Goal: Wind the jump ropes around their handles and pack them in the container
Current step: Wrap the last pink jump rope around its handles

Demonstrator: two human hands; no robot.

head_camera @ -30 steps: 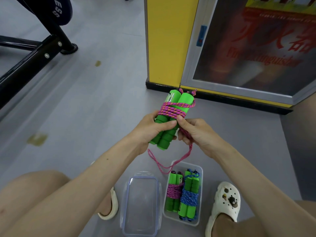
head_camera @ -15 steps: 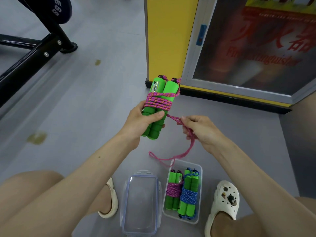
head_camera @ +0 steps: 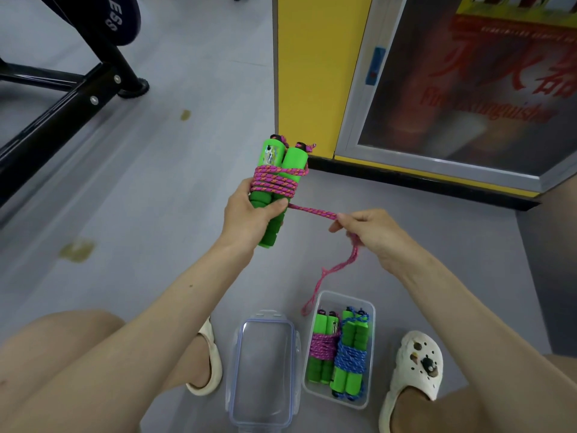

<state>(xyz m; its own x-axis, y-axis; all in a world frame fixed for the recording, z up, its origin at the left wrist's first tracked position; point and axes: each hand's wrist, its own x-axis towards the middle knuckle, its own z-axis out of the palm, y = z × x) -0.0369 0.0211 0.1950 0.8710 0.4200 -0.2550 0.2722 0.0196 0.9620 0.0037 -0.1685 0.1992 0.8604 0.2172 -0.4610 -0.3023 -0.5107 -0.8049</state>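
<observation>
Green handles (head_camera: 274, 189) at frame centre: left hand (head_camera: 249, 217) grips them; right hand (head_camera: 368, 232) pinches pink rope (head_camera: 312, 210) taut.

One head-worn camera faces forward and down, close over the left hand (head_camera: 249, 218) and right hand (head_camera: 373, 234).

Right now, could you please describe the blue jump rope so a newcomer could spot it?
On the grey floor between the person's feet, a clear container sits right of its lid. Of the two wound bundles inside, the blue jump rope is the right-hand one, bound in blue cord, not pink.
</observation>
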